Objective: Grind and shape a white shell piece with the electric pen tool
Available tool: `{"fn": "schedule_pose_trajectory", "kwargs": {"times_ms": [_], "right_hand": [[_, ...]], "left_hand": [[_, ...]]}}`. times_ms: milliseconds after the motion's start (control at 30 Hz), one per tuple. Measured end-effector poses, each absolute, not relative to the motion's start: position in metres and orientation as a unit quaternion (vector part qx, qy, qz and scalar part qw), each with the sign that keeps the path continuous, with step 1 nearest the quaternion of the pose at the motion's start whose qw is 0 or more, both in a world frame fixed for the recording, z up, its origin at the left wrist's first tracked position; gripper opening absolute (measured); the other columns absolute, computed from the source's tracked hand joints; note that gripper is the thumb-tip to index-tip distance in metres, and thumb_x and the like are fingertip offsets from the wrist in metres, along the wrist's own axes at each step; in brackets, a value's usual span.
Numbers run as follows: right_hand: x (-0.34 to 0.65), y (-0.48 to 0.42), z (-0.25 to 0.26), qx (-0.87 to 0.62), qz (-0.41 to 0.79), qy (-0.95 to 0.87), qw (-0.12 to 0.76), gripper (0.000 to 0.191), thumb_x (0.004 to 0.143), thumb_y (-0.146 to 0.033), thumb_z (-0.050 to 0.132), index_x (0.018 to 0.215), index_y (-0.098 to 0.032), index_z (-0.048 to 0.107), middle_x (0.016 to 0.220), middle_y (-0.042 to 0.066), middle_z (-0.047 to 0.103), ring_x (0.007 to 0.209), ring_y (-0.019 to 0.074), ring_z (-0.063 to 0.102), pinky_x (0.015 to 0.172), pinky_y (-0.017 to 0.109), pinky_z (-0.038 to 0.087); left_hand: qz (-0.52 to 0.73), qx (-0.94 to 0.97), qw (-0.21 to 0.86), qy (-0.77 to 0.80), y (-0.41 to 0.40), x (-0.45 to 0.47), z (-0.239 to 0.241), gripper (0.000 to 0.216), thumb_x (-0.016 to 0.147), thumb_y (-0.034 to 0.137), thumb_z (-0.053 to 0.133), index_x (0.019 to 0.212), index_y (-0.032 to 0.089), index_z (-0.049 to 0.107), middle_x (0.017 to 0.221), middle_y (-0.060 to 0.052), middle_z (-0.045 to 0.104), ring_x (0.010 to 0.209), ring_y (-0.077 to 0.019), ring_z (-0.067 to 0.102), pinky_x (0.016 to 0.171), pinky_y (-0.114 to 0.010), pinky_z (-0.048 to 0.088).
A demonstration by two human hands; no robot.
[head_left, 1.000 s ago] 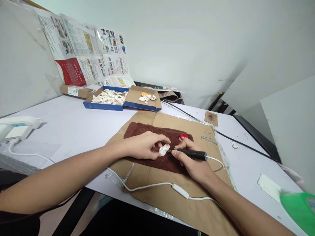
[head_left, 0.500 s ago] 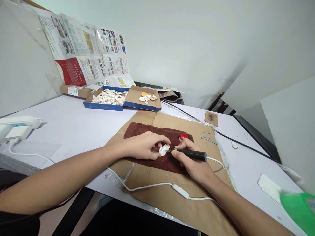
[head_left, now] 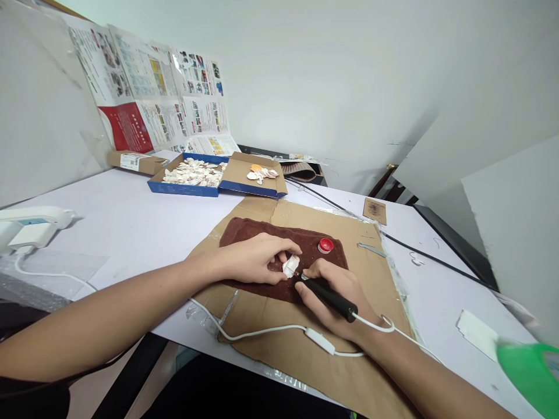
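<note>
Between thumb and fingers, my left hand [head_left: 257, 259] pinches a small white seashell [head_left: 290, 266] above a folded brown cloth [head_left: 257, 228]. My right hand [head_left: 334, 291] grips a black corded pen-like rotary tool [head_left: 329, 297], its thin metal tip pointing left at the shell. Whether the tip touches the shell's surface I cannot tell. A white cord runs from the tool's back end over my right wrist. Just beyond my right hand, a small round red-topped container [head_left: 325, 245] rests on the cloth.
Cardboard [head_left: 271, 314] lies under the cloth, crossed by a white cord with an inline switch [head_left: 319, 340]. A blue box [head_left: 183, 189] of shells stands at the back, several more on its lid [head_left: 240, 169]. Tweezers [head_left: 371, 249] lie right; a power strip [head_left: 39, 221] sits left.
My right hand has shifted down and the tool now slants, its back end lower and nearer me. The red-topped container is more exposed. My left hand and the shell stay nearly still.
</note>
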State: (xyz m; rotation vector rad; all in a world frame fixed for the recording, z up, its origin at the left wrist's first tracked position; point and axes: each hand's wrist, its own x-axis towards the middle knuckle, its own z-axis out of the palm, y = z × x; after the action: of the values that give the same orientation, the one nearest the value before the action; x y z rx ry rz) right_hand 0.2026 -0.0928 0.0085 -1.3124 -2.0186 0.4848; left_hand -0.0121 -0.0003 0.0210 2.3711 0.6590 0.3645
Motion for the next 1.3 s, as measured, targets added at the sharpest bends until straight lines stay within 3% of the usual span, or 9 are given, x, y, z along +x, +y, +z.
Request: {"fn": "schedule_pose_trajectory", "kwargs": {"times_ms": [267, 467, 667, 867, 1100, 1300], "right_hand": [[0.205, -0.086, 0.017, -0.520, 0.200, -0.756, 0.343, 0.024, 0.088, -0.037, 0.065, 0.072, -0.026, 0.050, 0.061, -0.003, 0.058, 0.053, 0.0148, 0.049, 0.054, 0.030, 0.039], [0.208, -0.080, 0.024, -0.583, 0.240, -0.703, 0.329, 0.022, 0.084, -0.037, 0.066, 0.071, -0.025, 0.053, 0.068, -0.001, 0.063, 0.063, 0.0169, 0.056, 0.058, 0.030, 0.041], [0.208, -0.082, 0.021, -0.561, 0.214, -0.731, 0.324, 0.020, 0.085, -0.033, 0.066, 0.073, -0.025, 0.053, 0.064, -0.003, 0.062, 0.058, 0.0160, 0.053, 0.056, 0.029, 0.039], [0.210, -0.085, 0.012, -0.474, 0.158, -0.795, 0.344, 0.024, 0.089, -0.029, 0.064, 0.075, -0.025, 0.045, 0.061, -0.006, 0.056, 0.051, 0.0120, 0.046, 0.051, 0.026, 0.038], [0.217, -0.086, 0.004, -0.427, 0.114, -0.825, 0.351, 0.025, 0.093, -0.027, 0.065, 0.079, -0.025, 0.045, 0.065, -0.005, 0.057, 0.053, 0.0112, 0.048, 0.051, 0.024, 0.041], [0.217, -0.086, 0.003, -0.390, 0.080, -0.847, 0.352, 0.021, 0.094, -0.023, 0.063, 0.084, -0.026, 0.045, 0.069, -0.005, 0.054, 0.053, 0.0110, 0.048, 0.051, 0.023, 0.041]], "left_hand": [[0.124, 0.928, 0.273, 0.220, -0.002, -0.011, 0.019, 0.062, 0.079, 0.007, 0.066, 0.139, 0.021, 0.064, 0.113, -0.007, 0.075, 0.101, -0.0234, 0.070, 0.089, -0.033, 0.053], [0.125, 0.933, 0.277, 0.195, -0.003, -0.010, 0.019, 0.068, 0.081, 0.001, 0.057, 0.145, 0.024, 0.060, 0.123, -0.007, 0.074, 0.107, -0.0236, 0.068, 0.095, -0.036, 0.052], [0.163, 0.915, 0.267, 0.254, -0.004, -0.010, 0.014, 0.060, 0.081, 0.011, 0.067, 0.140, 0.018, 0.062, 0.137, -0.011, 0.070, 0.123, -0.0281, 0.065, 0.106, -0.040, 0.050], [0.174, 0.895, 0.269, 0.309, -0.007, -0.010, 0.011, 0.046, 0.083, 0.020, 0.075, 0.128, 0.016, 0.067, 0.112, -0.008, 0.076, 0.107, -0.0249, 0.070, 0.098, -0.036, 0.053], [0.177, 0.894, 0.278, 0.302, -0.012, -0.006, 0.013, 0.044, 0.083, 0.012, 0.072, 0.127, 0.015, 0.067, 0.104, -0.004, 0.078, 0.094, -0.0210, 0.072, 0.085, -0.031, 0.053], [0.177, 0.899, 0.260, 0.306, -0.011, -0.005, 0.013, 0.052, 0.079, 0.001, 0.065, 0.129, 0.014, 0.066, 0.111, -0.007, 0.079, 0.100, -0.0225, 0.074, 0.088, -0.032, 0.055]]}}
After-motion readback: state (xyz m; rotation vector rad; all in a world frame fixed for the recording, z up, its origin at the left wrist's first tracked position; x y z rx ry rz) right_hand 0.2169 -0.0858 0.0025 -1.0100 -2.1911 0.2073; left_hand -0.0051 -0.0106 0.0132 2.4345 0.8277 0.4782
